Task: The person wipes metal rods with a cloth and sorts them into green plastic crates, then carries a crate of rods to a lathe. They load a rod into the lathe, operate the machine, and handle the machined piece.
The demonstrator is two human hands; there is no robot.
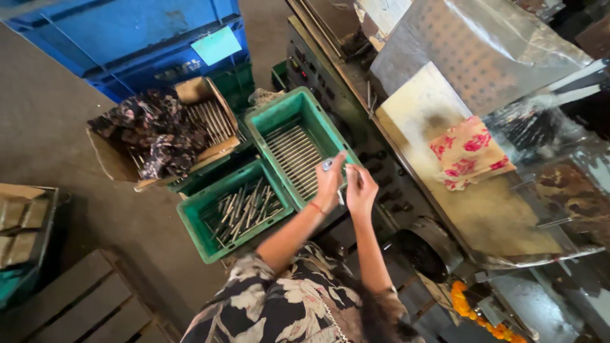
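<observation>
My left hand (328, 184), with a red thread at the wrist, and my right hand (361, 189) are held close together over the near edge of a green crate (260, 121). A small metal rod (327, 164) shows at my left fingertips, and both hands seem to be closed on it. That crate holds metal rods (293, 152) laid in neat rows. A second green crate (190, 219) to its left holds loose, jumbled rods (244, 206).
A cardboard box (105, 155) with more rods and a dark patterned cloth (155, 130) stands beyond the crates, with blue crates (136, 35) behind. A metal machine (483, 57) on the right carries a pink floral cloth (467, 154). An orange flower garland (483, 317) hangs low; a wooden pallet (82, 302) lies at bottom left.
</observation>
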